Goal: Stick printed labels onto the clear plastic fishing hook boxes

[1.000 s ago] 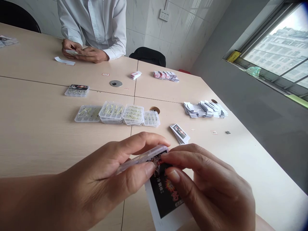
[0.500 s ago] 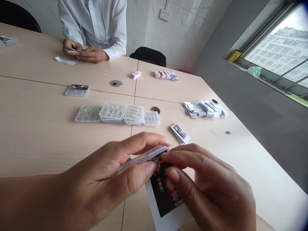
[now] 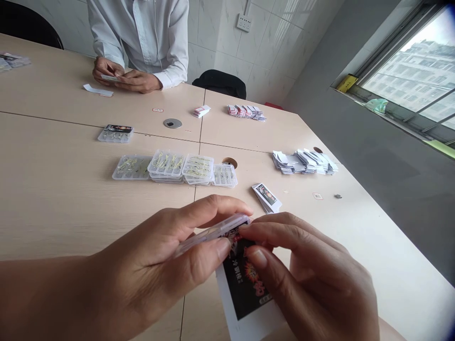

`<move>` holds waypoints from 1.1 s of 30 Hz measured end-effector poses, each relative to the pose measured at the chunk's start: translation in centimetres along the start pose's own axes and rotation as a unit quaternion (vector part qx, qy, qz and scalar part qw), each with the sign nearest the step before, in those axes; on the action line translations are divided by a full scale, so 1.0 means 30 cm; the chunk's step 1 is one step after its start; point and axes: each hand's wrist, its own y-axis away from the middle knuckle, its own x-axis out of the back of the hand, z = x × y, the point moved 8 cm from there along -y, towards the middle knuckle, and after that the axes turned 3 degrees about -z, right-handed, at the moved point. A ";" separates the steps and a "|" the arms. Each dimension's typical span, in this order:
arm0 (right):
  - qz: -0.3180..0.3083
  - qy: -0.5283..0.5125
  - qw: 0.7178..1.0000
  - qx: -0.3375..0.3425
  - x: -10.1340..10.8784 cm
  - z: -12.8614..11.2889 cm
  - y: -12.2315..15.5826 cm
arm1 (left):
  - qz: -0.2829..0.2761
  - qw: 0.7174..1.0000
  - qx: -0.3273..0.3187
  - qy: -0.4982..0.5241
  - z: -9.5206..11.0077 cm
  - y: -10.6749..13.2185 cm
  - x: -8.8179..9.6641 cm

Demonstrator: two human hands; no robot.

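Observation:
My left hand (image 3: 170, 255) is closed around a thin clear plastic case (image 3: 209, 232), which is tilted with its edge toward me. A printed label (image 3: 245, 284), black with red and white lettering on white paper, hangs below the case, its upper end against the case's side. My left thumb presses on that upper end. The fingers and thumb of my right hand (image 3: 313, 270) pinch the label near the case's right corner. My fingers partly hide where label and case meet.
Past my hands lie stacked clear cases (image 3: 167, 163) of hooks, a labelled case (image 3: 116, 133), a stack of labels (image 3: 266, 198) and piles of folded paper (image 3: 304, 162). Across the table (image 3: 53, 199), a person in a white shirt (image 3: 142, 42) holds a small case (image 3: 109, 77).
My hands hold almost the same pose on the case and label. The view has shifted very slightly. Across the table, the person's small case has tilted a little.

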 end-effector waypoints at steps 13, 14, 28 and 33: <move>0.024 -0.004 1.000 -0.012 0.011 -0.002 0.000 | 0.023 0.999 -0.020 0.010 0.023 -0.009 -0.002; 0.026 -0.006 1.000 -0.012 0.012 -0.003 0.000 | 0.023 0.999 -0.017 0.018 0.022 -0.010 -0.001; 0.041 0.000 0.999 -0.015 0.014 -0.001 0.002 | 0.018 1.000 0.017 0.006 -0.019 0.016 0.013; 0.036 0.020 0.998 -0.040 0.021 0.013 0.023 | 0.009 1.000 0.017 0.006 -0.019 0.011 0.006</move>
